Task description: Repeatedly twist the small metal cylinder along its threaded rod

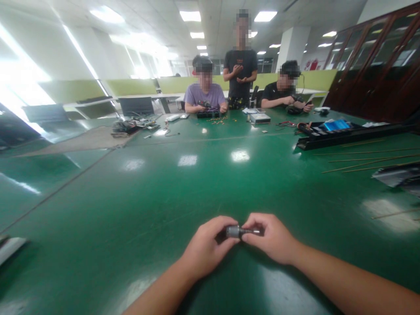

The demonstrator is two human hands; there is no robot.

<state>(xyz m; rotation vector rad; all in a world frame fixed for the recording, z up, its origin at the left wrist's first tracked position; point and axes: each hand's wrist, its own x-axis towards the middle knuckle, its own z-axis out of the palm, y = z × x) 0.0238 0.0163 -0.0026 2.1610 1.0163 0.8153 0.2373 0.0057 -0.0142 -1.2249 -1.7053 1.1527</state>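
A small metal part (233, 231), a grey cylinder with a thin dark shaft pointing right, lies level between my two hands, low in the view near the middle. My left hand (211, 245) grips the thick cylinder from the left, thumb below and fingers above. My right hand (272, 236) pinches the shaft just beside the cylinder, and the shaft's bright tip shows within the curl of its fingers. Both hands are close above the green table (183, 192), their fingertips almost touching.
Across the table two people sit and one person stands (241, 65). Small pieces (219, 120) lie scattered at the far edge. A black rail (328, 139) and thin rods (367, 162) are at the right. Electronic parts (126, 127) rest at the back left.
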